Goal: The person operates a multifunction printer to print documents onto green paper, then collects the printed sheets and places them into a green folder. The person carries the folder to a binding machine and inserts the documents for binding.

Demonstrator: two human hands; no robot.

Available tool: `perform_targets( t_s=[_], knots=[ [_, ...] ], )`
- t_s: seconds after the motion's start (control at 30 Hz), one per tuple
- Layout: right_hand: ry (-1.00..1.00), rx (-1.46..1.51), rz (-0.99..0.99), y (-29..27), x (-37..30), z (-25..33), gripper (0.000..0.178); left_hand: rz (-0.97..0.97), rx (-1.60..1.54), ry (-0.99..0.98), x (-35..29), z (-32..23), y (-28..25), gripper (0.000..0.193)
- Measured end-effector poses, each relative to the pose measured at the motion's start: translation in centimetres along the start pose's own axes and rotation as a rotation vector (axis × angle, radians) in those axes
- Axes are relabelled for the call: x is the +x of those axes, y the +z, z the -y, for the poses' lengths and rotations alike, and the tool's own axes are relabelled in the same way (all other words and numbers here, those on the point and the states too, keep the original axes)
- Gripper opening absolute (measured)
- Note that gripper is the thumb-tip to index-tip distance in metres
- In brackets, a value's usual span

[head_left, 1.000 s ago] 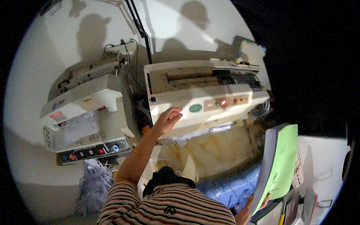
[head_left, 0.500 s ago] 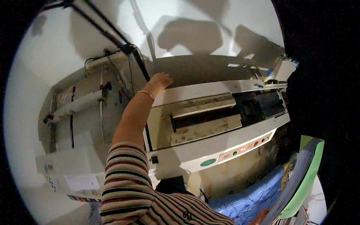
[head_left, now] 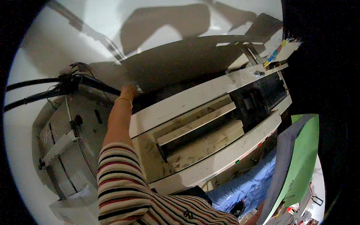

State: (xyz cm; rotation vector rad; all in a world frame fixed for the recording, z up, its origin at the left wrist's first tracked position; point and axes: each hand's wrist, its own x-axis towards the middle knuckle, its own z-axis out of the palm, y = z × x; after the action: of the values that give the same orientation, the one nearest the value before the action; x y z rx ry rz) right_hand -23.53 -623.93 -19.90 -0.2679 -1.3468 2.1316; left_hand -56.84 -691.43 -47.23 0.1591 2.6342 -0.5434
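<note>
My left hand (head_left: 129,91) reaches over the far left corner of a long cream-coloured machine (head_left: 180,101), beside the end of a black jointed bar (head_left: 99,84). Its fingers are blurred and partly turned away, so their grip does not show. A thin yellow bangle (head_left: 123,99) circles that wrist. At the lower right, my right hand (head_left: 258,216) grips the lower edge of a thick grey bundle of sheets (head_left: 279,165) with a light green cover (head_left: 303,161). Most of this hand is hidden behind the bundle, which stands tilted upright.
Two stained cream bars (head_left: 206,138) flank a dark slot in the machine's top. A grey unit with rods (head_left: 69,146) stands at the left. Colourful clips edge a pale board (head_left: 285,52) at the far right. Crumpled blue cloth or plastic (head_left: 240,187) lies below the machine's front.
The view has shifted and tilted. My left hand has moved left and lower in the picture, toward the black bar's end. The green-covered bundle appears slightly further left and higher.
</note>
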Motion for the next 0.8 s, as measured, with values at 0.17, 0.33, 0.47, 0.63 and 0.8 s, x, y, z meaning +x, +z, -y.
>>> perform_targets(
  t_s=[0.17,0.33,0.47,0.63,0.8],
  knots=[
    [0.001,-0.017,-0.033,1.4,-0.9,1.0,0.037,0.21,-0.321,-0.008,2.3,-3.9,-2.2,0.03],
    [0.023,0.005,-0.015,2.6,-1.7,2.2,0.037,0.393,-0.433,-0.01,0.9,-4.1,-6.5,0.028],
    [0.057,0.023,0.001,3.4,-2.3,2.7,0.036,0.459,-0.451,-0.026,0.6,-4.1,-7.9,0.027],
    [0.102,0.037,0.01,3.9,-3.1,3.4,0.035,0.493,-0.448,-0.028,0.7,-4.6,-9.3,0.025],
    [0.152,0.057,0.027,4.3,-3.4,4.1,0.035,0.526,-0.47,-0.037,-0.4,-3.9,-10.2,0.024]
  ],
)
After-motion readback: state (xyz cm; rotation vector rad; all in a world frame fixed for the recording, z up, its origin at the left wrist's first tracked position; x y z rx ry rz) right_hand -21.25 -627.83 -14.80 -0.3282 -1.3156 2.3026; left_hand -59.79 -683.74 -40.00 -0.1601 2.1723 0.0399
